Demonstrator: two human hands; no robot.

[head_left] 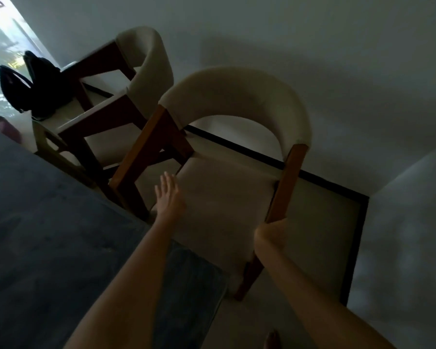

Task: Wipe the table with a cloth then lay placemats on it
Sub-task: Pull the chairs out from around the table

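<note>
The right hand (272,234) grips the near wooden arm of the cream chair (237,102); the left hand (168,195) hovers flat, fingers straight, beside the dark table (48,222) edge.

Domestic dining area, dimly lit. Two upholstered wooden armchairs (237,137) stand beside a dark surface (48,222); plain walls, tiled floor (320,238), black bags (35,84) near a bright window.

Dark grey table (35,222), bare, at lower left beside chairs (224,197)
</note>
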